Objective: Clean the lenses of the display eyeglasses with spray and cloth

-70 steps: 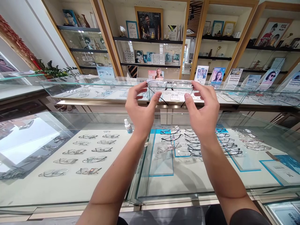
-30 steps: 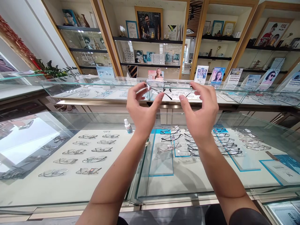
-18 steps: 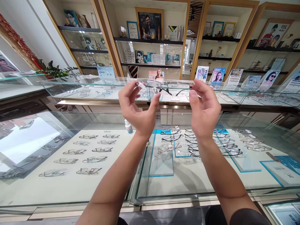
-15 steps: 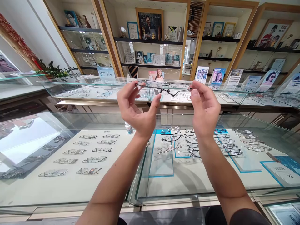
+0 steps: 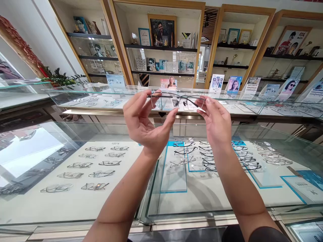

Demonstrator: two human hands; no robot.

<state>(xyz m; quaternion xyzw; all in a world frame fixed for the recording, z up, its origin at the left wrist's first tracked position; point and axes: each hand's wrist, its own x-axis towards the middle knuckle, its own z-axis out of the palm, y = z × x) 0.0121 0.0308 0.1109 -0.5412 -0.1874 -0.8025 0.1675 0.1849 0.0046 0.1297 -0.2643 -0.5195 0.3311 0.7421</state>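
Note:
A thin dark-framed pair of eyeglasses (image 5: 180, 96) is held up in the air between both hands, above the glass display case. My left hand (image 5: 148, 122) pinches the left end of the frame with its fingers, its thumb sticking up below the lens. At the other end, my right hand (image 5: 217, 119) has thumb and fingers closed on the frame near the right lens. A small tag (image 5: 175, 103) shows by the left lens. The right temple arm appears folded behind the right lens.
Below lies a glass case with rows of eyeglasses (image 5: 101, 173) at left and darker frames (image 5: 209, 167) on blue-edged trays (image 5: 174, 192). Behind stand another glass counter (image 5: 121, 112), upright ad cards (image 5: 216, 84) and wall shelves (image 5: 161, 46).
The eyeglasses have turned and sit slightly lower, with one temple now folded in. My right hand has moved a little left and down and changed its grip. The view has tilted slightly up.

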